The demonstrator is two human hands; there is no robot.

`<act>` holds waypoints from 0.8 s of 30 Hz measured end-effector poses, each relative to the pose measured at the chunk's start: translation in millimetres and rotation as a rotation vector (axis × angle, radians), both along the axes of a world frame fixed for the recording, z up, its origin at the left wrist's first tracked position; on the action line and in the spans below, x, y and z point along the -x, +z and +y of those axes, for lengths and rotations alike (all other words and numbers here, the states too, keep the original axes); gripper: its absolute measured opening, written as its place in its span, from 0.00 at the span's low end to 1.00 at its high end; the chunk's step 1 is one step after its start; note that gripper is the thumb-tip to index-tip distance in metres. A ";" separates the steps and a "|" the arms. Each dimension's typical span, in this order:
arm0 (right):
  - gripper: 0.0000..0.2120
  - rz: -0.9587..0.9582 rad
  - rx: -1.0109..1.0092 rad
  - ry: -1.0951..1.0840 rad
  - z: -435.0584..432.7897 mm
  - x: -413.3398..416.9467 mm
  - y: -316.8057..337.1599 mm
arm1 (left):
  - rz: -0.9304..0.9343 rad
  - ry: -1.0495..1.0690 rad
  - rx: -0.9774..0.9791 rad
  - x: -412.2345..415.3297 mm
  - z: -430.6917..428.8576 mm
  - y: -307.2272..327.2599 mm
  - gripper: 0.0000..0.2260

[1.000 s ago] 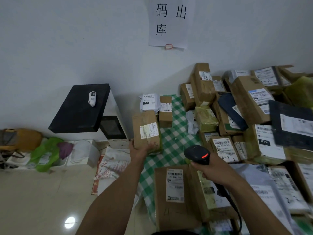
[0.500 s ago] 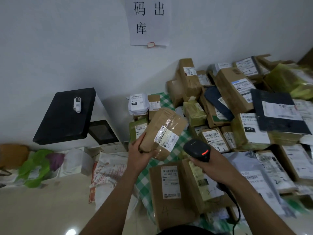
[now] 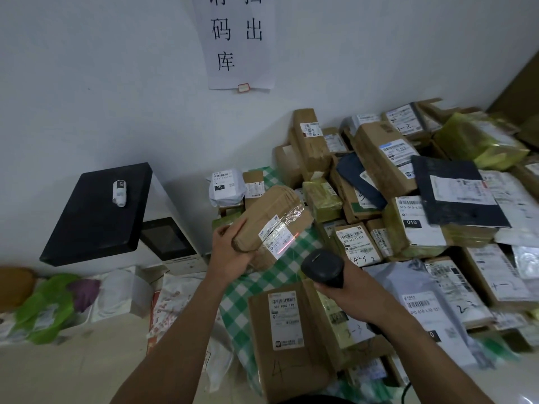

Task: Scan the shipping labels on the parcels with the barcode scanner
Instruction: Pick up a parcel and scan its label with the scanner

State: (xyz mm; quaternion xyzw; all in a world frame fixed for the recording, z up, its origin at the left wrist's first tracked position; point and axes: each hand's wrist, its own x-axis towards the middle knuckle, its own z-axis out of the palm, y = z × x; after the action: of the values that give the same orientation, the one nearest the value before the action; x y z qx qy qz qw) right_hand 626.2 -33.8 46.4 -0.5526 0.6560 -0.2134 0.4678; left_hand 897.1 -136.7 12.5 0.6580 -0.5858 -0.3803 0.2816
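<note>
The left hand (image 3: 230, 252) holds a brown parcel (image 3: 271, 220) in the air above the left edge of the table (image 3: 280, 275), which has a green checked cloth. The fingers are curled under the near end of the parcel and the thumb lies on its top. The parcel is tilted, and its shipping label (image 3: 277, 237), under shiny clear tape, faces up and to the right. A thin red line of light (image 3: 287, 243) crosses the lower part of this label.

The right hand (image 3: 347, 293) is closed around the handle of the black barcode scanner (image 3: 322, 268). The head of the scanner points up at the label from just beside it, not touching.

A flat carton (image 3: 287, 339) with a white label lies at the front edge of the table, under the two arms. Many other parcels (image 3: 388, 167) are piled over the right side and the back, up to the wall. To the left of the table stands a white machine with a black top (image 3: 99, 211), and a small white tube (image 3: 119, 192) lies on it. A paper sign (image 3: 239, 42) hangs on the wall.
</note>
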 end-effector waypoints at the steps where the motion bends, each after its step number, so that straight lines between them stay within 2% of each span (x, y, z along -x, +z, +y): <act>1: 0.27 0.007 0.000 0.001 0.3 0.4 -0.2 | -0.004 -0.002 0.001 0.7 -0.7 1.0 0.42; 20: 0.25 -0.040 0.016 -0.008 -1.4 4.5 -5.1 | -0.026 0.028 -0.019 1.7 -2.6 -3.4 0.44; 22: 0.25 -0.066 0.014 -0.043 -1.4 9.1 -8.7 | 0.031 0.081 -0.050 5.0 -3.6 -9.2 0.43; 24: 0.24 -0.075 -0.004 -0.075 -2.5 14.9 -10.8 | 0.216 0.170 -0.079 12.8 -3.1 -17.3 0.39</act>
State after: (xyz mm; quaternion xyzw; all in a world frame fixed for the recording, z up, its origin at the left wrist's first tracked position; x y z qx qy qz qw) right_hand 611.3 -36.3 35.6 -0.5184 0.6586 -0.2500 0.4847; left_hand 884.3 -139.8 -4.8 0.6711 -0.4788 -0.4462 0.3481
